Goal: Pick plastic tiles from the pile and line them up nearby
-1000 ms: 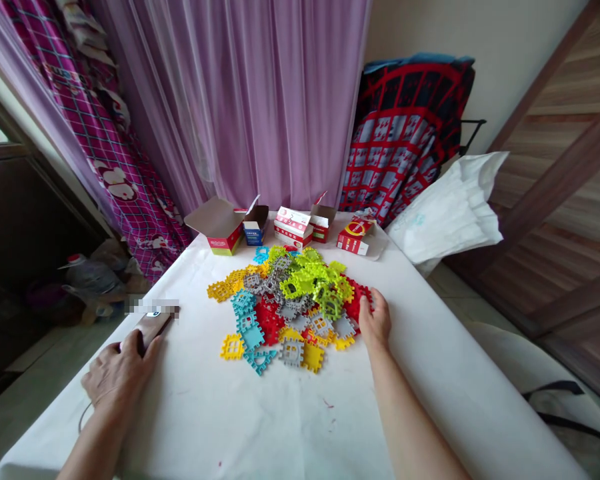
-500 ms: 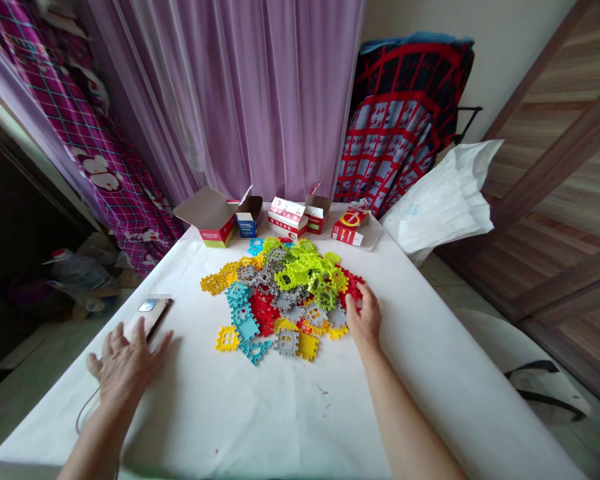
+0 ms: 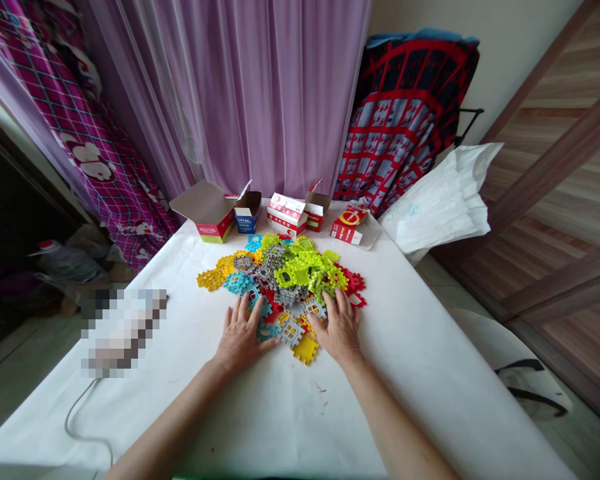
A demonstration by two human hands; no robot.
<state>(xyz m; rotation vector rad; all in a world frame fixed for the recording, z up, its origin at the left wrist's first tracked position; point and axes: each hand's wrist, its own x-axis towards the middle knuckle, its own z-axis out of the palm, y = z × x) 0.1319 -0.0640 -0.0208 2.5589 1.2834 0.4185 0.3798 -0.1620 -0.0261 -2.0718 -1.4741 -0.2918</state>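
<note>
A heap of notched plastic building pieces lies mid-table in lime green [image 3: 300, 270], grey, yellow, blue and red. My left hand [image 3: 241, 335] rests with spread fingers on the heap's near left edge, over some blue pieces [image 3: 240, 283]. On the near right side, my right hand [image 3: 341, 328] lies with its fingers apart, touching the pieces by a grey window-shaped piece [image 3: 314, 307]. Between the hands are another grey window piece [image 3: 291, 331] and a yellow square piece [image 3: 305, 349]. Some pieces are hidden beneath my fingers.
Small open cartons stand along the far edge, among them a red and green box [image 3: 215, 227], a blue box [image 3: 246, 221] and a red box [image 3: 349, 225]. A blurred-out object with a cable [image 3: 73, 417] lies at left. A white bag [image 3: 440, 200] hangs at the right edge.
My left hand has moved right, from beside the object with the cable to the heap. My right hand has shifted left onto the near pieces. Some near pieces have been pushed together.
</note>
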